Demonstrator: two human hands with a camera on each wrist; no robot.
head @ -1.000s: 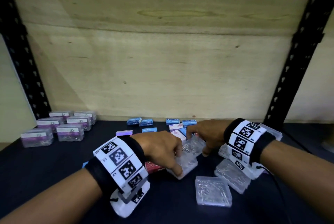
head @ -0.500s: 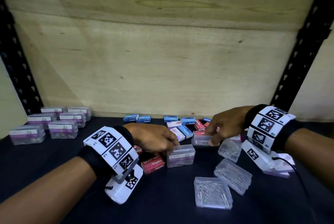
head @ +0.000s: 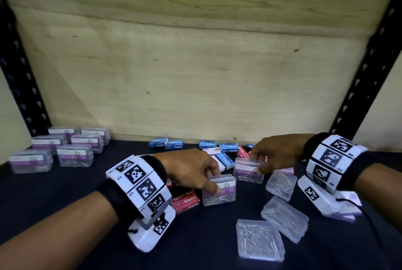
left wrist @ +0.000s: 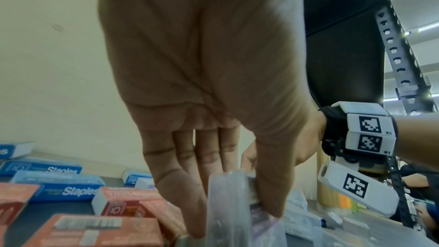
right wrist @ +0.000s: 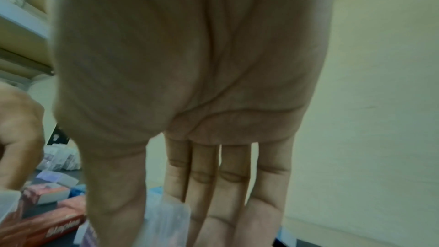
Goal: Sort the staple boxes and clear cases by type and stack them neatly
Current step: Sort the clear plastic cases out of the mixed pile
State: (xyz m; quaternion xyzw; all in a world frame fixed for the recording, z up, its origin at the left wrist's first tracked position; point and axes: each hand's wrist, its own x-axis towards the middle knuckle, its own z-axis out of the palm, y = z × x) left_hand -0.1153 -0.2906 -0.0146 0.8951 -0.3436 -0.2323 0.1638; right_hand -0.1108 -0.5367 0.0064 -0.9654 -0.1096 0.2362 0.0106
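Clear plastic paper-clip cases point(head: 219, 190), one pinched per hand point(head: 191, 171) point(head: 276, 154), grips pressed on lids, ready for sorting.

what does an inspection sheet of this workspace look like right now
surface: dark shelf top, no damage seen
job's things: six paper clip cases grouped at far left; blue staple boxes and red staple boxes scattered mid-shelf; flat clear cases loose near right
clutter: nothing seen
grippers: left hand grips a paper clip case; right hand grips another paper clip case
cables: thin black cord at right wrist unit
surroundings: plywood back panel, black slotted uprights
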